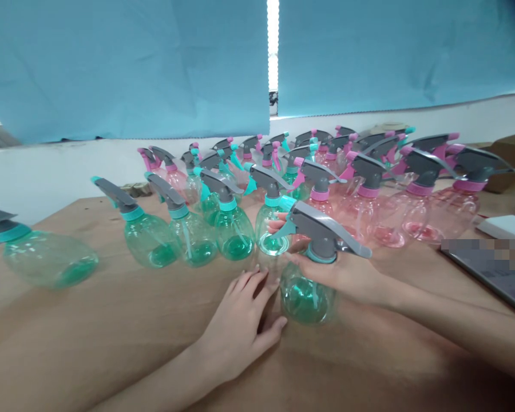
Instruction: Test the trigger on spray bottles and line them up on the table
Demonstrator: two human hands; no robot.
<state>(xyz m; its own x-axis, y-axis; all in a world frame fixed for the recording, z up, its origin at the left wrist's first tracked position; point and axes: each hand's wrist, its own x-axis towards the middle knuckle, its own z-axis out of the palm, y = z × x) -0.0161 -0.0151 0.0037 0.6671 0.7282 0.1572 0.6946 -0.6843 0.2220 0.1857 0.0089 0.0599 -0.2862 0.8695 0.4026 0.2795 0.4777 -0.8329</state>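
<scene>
A clear green spray bottle with a grey and turquoise trigger head stands tilted near the middle of the table. Round its neck, just under the spray head, my right hand is closed. My left hand rests on the tabletop to the left of that bottle, fingers spread and slightly bent, holding nothing. Its thumb and fingertips lie close to the bottle's side; whether they touch it I cannot tell. Just beyond stand more green spray bottles, one directly past my left fingertips.
Several pink spray bottles crowd the right and back of the wooden table. A lone green bottle stands far left. At right lie a dark flat device and a white box; a cardboard box sits behind.
</scene>
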